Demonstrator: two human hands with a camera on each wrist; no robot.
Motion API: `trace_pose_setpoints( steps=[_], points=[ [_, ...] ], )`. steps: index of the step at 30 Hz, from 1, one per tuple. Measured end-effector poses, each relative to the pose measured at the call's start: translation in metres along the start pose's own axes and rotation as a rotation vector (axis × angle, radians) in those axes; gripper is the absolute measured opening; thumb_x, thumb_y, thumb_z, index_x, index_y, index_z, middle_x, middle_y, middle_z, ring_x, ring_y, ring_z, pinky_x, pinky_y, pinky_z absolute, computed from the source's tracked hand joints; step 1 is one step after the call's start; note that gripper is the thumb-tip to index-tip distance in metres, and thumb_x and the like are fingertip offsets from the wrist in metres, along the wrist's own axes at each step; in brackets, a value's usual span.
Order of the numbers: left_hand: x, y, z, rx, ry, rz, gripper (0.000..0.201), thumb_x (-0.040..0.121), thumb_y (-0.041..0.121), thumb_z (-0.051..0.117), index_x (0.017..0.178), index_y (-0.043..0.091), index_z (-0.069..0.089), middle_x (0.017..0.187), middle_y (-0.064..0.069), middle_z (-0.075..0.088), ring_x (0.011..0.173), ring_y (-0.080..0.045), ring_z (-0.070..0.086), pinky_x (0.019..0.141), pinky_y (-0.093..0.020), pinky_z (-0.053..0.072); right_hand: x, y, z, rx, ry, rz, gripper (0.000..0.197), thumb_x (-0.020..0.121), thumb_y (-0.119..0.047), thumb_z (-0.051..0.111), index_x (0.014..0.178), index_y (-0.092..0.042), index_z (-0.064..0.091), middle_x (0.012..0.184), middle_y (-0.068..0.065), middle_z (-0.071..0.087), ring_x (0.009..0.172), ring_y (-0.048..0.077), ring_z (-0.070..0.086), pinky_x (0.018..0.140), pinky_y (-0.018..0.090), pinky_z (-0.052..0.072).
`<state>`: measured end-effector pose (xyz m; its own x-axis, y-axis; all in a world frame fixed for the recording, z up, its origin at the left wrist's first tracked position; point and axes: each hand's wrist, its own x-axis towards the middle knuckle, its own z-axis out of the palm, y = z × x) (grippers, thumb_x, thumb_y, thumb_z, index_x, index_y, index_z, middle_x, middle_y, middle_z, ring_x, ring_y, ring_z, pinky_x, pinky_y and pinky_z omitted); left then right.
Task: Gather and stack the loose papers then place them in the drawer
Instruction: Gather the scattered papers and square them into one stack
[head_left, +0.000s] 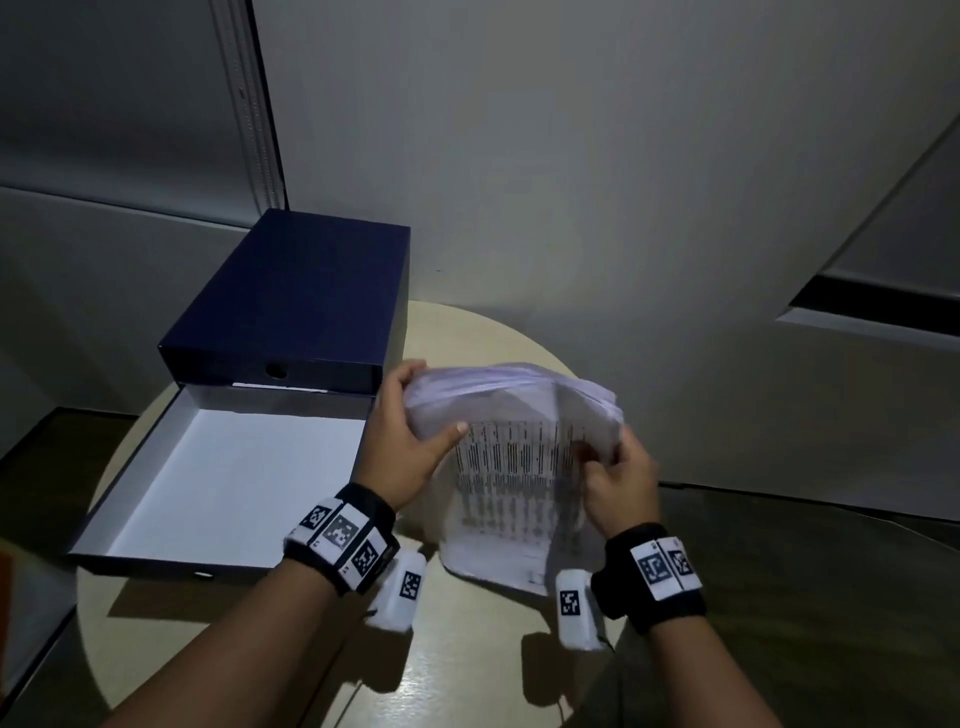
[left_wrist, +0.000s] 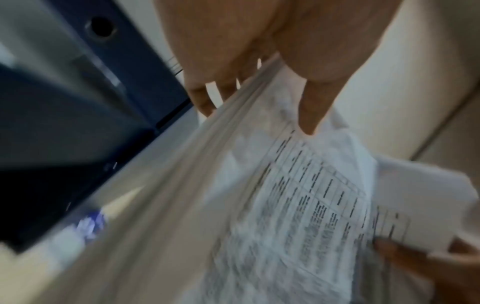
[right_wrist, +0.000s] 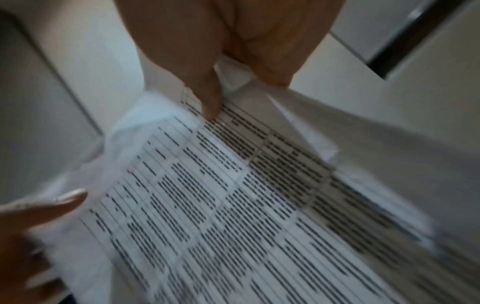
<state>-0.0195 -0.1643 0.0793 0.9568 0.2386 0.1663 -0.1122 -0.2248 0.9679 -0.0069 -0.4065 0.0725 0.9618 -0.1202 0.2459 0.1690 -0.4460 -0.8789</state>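
Observation:
A stack of white printed papers stands on its lower edge on the round table, tilted toward me, with a printed table on the top sheet. My left hand grips the stack's left side, thumb on the front sheet and fingers behind. My right hand pinches the right side. In the left wrist view the papers run between thumb and fingers. The right wrist view shows the thumb pressed on the printed sheet. The open drawer, white inside and holding nothing, lies to the left.
The dark blue drawer box stands at the back left of the table, its drawer pulled out toward me. Grey walls rise behind. A dark floor lies to the right of the table.

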Motion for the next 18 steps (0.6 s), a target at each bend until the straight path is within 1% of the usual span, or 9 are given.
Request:
trace_pose_setpoints(
  steps=[3,5,7,10,12,13,15,17,18],
  points=[
    [0.000,0.020,-0.002,0.423,-0.074,0.239,0.073,0.072,0.043,0.080,0.134,0.037,0.041,0.137,0.013,0.048,0.125,-0.010,0.046,0.105,-0.037,0.035,0.014,-0.033,-0.009,-0.300,-0.128,-0.383,0.033,0.069,0.008,0.053,0.090,-0.015,0.066,0.078,0.002,0.068,0.072,0.024,0.063,0.065,0.033,0.052],
    [0.003,0.031,-0.001,0.529,-0.251,0.315,0.050,0.078,0.037,0.075,0.124,0.035,0.055,0.122,0.012,0.064,0.112,-0.010,0.058,0.097,-0.035,0.045,0.019,-0.049,-0.009,-0.383,-0.295,-0.482,0.038,0.064,0.002,0.050,0.093,-0.017,0.067,0.082,0.000,0.070,0.075,0.023,0.065,0.070,0.036,0.054],
    [0.001,0.030,0.001,0.413,-0.332,0.225,0.029,0.081,0.018,0.074,0.108,0.027,0.069,0.098,0.008,0.073,0.092,-0.012,0.066,0.075,-0.026,0.047,0.019,-0.058,-0.008,-0.425,-0.338,-0.505,0.037,0.068,-0.002,0.055,0.099,-0.021,0.065,0.088,-0.002,0.072,0.080,0.024,0.066,0.072,0.039,0.055],
    [-0.009,0.017,0.001,0.207,-0.269,0.062,0.027,0.078,0.001,0.074,0.097,0.019,0.074,0.091,0.003,0.075,0.088,-0.014,0.069,0.076,-0.029,0.054,0.013,-0.050,-0.019,-0.452,-0.157,-0.505,0.039,0.079,-0.020,0.072,0.116,-0.024,0.059,0.111,-0.001,0.069,0.101,0.022,0.064,0.091,0.047,0.051],
    [-0.016,0.007,-0.001,0.082,-0.230,-0.029,0.030,0.078,-0.005,0.072,0.100,0.015,0.072,0.095,-0.002,0.075,0.092,-0.016,0.069,0.079,-0.031,0.056,0.008,-0.027,-0.039,-0.533,0.025,-0.384,0.065,0.078,-0.035,0.078,0.135,-0.025,0.048,0.140,0.002,0.052,0.129,0.021,0.046,0.112,0.048,0.035],
    [-0.019,0.003,-0.003,0.023,-0.214,-0.068,0.030,0.078,-0.006,0.073,0.103,0.011,0.071,0.095,-0.004,0.075,0.090,-0.016,0.069,0.076,-0.027,0.055,0.003,-0.012,-0.052,-0.515,0.103,-0.249,0.079,0.075,-0.038,0.080,0.142,-0.027,0.040,0.151,0.001,0.039,0.137,0.021,0.035,0.115,0.048,0.029],
    [-0.027,-0.002,-0.006,-0.114,-0.173,-0.128,0.030,0.077,-0.009,0.073,0.105,0.002,0.068,0.093,-0.007,0.073,0.085,-0.018,0.066,0.069,-0.018,0.054,-0.009,0.021,-0.075,-0.270,0.171,0.119,0.097,0.071,-0.033,0.084,0.147,-0.039,0.024,0.158,-0.005,0.022,0.142,0.024,0.028,0.111,0.055,0.033],
    [-0.036,-0.002,-0.005,-0.299,-0.137,-0.204,0.030,0.080,-0.012,0.069,0.109,-0.004,0.064,0.095,-0.012,0.071,0.085,-0.018,0.066,0.069,-0.017,0.055,-0.020,0.059,-0.092,0.140,0.121,0.423,0.103,0.069,-0.028,0.086,0.144,-0.052,0.021,0.156,0.001,0.031,0.139,0.031,0.036,0.103,0.065,0.038],
    [-0.041,-0.003,-0.003,-0.369,-0.133,-0.241,0.030,0.081,-0.013,0.066,0.110,-0.005,0.062,0.097,-0.014,0.070,0.085,-0.016,0.067,0.070,-0.018,0.056,-0.025,0.072,-0.096,0.354,0.069,0.488,0.099,0.069,-0.028,0.086,0.143,-0.051,0.025,0.152,0.005,0.040,0.136,0.035,0.042,0.100,0.068,0.040]
  ],
)
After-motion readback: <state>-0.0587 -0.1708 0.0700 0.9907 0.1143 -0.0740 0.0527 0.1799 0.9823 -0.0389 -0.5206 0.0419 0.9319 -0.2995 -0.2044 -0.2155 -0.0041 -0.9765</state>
